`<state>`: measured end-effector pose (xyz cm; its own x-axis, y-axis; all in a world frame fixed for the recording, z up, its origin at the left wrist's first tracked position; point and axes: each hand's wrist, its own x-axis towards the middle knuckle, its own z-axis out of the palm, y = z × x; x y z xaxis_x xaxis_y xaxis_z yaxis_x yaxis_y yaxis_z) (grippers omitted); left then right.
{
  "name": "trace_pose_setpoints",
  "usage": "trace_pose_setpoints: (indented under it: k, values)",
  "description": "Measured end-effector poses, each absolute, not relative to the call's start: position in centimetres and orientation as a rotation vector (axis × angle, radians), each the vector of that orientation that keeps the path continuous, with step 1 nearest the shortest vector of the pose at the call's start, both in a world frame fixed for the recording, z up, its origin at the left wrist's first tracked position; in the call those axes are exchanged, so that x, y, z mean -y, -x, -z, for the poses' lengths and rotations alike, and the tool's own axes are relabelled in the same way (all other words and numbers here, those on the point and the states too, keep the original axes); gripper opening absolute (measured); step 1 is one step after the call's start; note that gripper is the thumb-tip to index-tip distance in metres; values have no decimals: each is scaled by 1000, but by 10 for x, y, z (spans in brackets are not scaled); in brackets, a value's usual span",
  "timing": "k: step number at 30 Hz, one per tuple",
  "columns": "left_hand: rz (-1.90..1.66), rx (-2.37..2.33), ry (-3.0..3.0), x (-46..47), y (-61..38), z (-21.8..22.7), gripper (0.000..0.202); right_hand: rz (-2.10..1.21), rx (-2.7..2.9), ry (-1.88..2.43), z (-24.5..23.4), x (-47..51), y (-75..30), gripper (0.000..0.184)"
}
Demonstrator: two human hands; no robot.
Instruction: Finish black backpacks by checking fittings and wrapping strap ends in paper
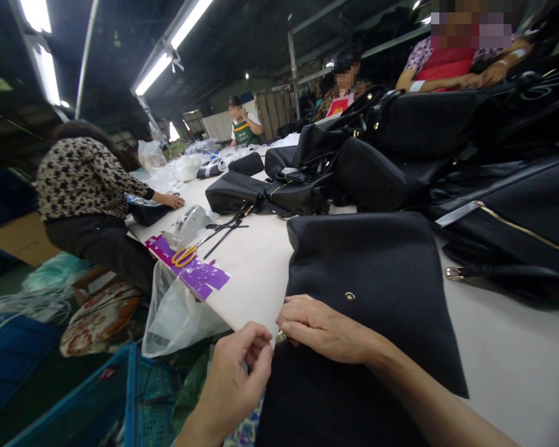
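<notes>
A black leather bag [372, 267] with a small round metal snap [349, 297] lies across the table edge in front of me. My right hand [328, 329] rests on its left side, fingers bent and closed at the bag's edge. Under those fingertips a small gold-coloured metal fitting [281, 336] shows in part. Close beside it is my left hand [240, 372], its thumb and curled fingers drawn together near the fitting. Whatever sits between the left fingertips is too small or hidden to make out.
Black bags [377, 171] are heaped behind and to the right. Yellow-handled scissors [185, 256] and a tape dispenser [186, 226] lie on the table [256, 261] at left. Blue crates [97, 397] stand below. Several people work around the table; one [88, 180] leans in at left.
</notes>
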<state>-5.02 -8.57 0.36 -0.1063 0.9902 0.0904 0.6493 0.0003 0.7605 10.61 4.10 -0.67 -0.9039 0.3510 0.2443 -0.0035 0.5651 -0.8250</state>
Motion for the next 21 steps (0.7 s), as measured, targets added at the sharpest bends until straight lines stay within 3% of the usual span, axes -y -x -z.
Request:
trace_pose_setpoints:
  k: [21]
  values:
    - [-878, -2031, -1766, 81, 39, 3, 22, -1239, 2433, 344, 8, -38, -105, 29]
